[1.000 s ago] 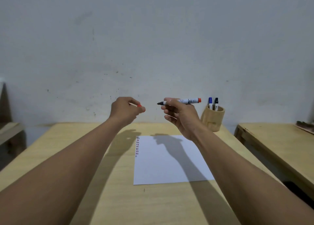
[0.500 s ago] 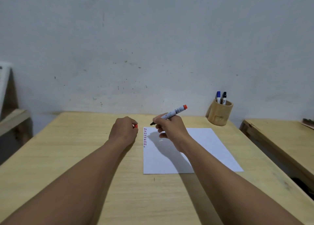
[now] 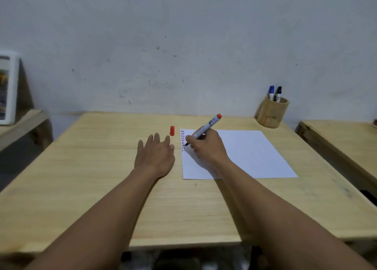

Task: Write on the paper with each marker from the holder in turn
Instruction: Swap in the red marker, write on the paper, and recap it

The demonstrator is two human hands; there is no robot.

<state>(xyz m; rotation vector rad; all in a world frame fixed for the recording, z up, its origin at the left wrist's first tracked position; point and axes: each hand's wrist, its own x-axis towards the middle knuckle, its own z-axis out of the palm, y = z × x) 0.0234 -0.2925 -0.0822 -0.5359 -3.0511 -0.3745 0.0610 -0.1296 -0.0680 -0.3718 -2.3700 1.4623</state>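
Note:
My right hand (image 3: 206,147) grips an uncapped white marker with a red end (image 3: 206,127), its dark tip down on the left margin of the white paper (image 3: 248,155), beside a column of short red and dark dashes (image 3: 182,140). The marker's red cap (image 3: 172,131) stands on the table just left of the paper's top corner. My left hand (image 3: 156,154) lies flat and open on the wood, fingers spread, just short of the cap. At the back right a wooden holder (image 3: 272,114) keeps a blue-capped marker (image 3: 271,92) and a black-capped marker (image 3: 278,93).
The wooden table (image 3: 91,177) stands against a grey wall. A second wooden table (image 3: 344,139) is close on the right, across a narrow gap. To the left, a low wooden shelf (image 3: 22,122) carries a white framed object (image 3: 8,88).
Both hands came down from mid-air to the table. My left hand released the red cap onto the wood and opened flat. My right hand brought the marker tip onto the paper's left margin.

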